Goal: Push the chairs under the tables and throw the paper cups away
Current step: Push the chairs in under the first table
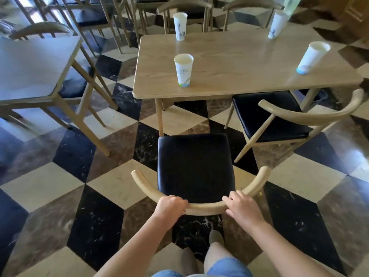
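A wooden chair [195, 166] with a black seat stands in front of me, pulled back from the light wooden table [239, 62]. My left hand [170, 205] and my right hand [242, 207] both grip its curved backrest. A second chair [273, 116] stands at the right, turned at an angle, its seat partly under the table. Several white paper cups stand upright on the table: one near the front left [184, 69], one at the back left [180, 26], one at the back right [277, 25], one at the right [312, 56].
Another table [30, 66] stands at the left with chairs around it. More chairs [183, 9] line the far side. The floor is checkered marble. My legs and feet show below the chair.
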### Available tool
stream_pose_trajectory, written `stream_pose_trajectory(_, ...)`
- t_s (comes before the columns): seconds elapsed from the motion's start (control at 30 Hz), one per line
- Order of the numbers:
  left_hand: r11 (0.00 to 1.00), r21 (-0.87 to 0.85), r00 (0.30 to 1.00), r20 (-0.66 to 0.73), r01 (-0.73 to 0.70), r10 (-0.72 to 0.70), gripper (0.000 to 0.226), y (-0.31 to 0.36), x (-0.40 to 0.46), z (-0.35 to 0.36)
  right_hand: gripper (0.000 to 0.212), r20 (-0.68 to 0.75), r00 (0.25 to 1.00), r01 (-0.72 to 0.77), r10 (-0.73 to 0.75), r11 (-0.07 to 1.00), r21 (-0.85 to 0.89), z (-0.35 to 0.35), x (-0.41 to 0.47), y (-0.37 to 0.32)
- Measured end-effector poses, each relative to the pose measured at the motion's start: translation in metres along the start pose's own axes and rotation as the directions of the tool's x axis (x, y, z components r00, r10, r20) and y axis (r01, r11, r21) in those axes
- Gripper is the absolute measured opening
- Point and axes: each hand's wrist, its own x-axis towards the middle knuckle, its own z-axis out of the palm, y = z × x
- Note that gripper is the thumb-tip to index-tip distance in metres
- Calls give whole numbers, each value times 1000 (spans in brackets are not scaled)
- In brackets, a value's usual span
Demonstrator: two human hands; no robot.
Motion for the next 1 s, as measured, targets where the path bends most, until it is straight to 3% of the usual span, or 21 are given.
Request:
stream_pose_trajectory(0.47,998,50,998,52,-26,23,26,-31,85,-37,42,28,999,39,-37,998,-52,-11,87,54)
stream_pose_trajectory(0.73,997,20,998,-8,68,-68,28,-68,159,-82,47,-14,998,60,-61,997,-39,-21,178,80)
stream_pose_trajectory(1.0,999,-38,998,-53,34,-36,32,-83,200,-101,47,-40,994,102,-102,995,-2,-32,220,113)
